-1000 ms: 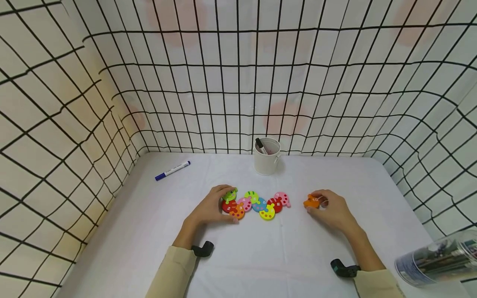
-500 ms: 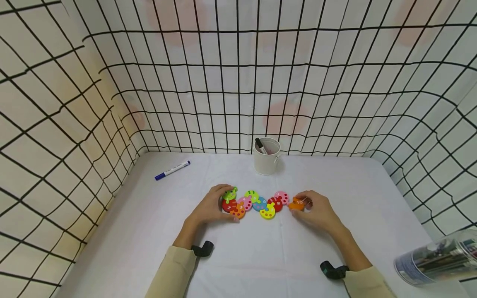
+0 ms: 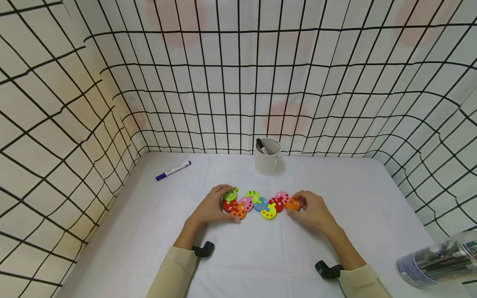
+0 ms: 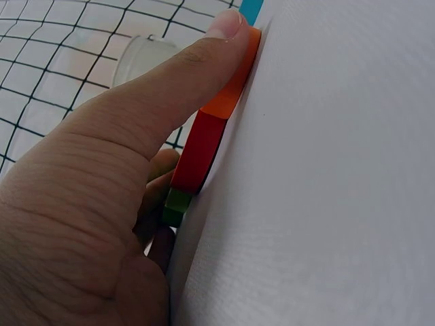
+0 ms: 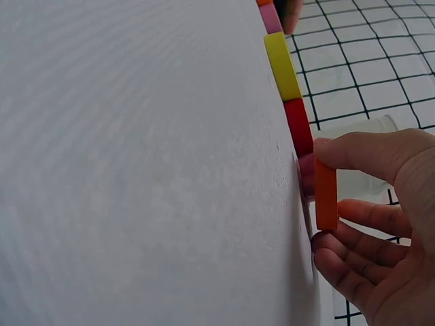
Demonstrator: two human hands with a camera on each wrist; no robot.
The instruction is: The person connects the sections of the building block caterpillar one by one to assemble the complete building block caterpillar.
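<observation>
A row of colourful numbered caterpillar puzzle pieces [image 3: 261, 204] lies joined in a zigzag across the table. My left hand [image 3: 208, 209] holds its left end, with the thumb along the orange piece 3 [image 4: 238, 85] and the fingers around the smiling green head [image 3: 231, 194]. At the other end, my right hand [image 3: 316, 212] pinches the orange puzzle piece 10 [image 3: 293, 204] between thumb and fingers. That piece is close against the pink piece 9 [image 3: 282, 196] and the red piece 8 [image 3: 275, 204]. In the right wrist view it appears slightly raised; whether it interlocks, I cannot tell.
Behind the puzzle stands a white bucket [image 3: 265, 165] with a black-capped marker [image 3: 262, 146] in it. A blue-capped marker [image 3: 173, 171] lies at the back left. A clear jar of pencils [image 3: 436, 260] is at the right edge. Black grid mesh [image 3: 238, 93] surrounds the table.
My right hand has moved left with the orange puzzle piece 10, from well apart to close against the row's right end. The left hand has stayed in place.
</observation>
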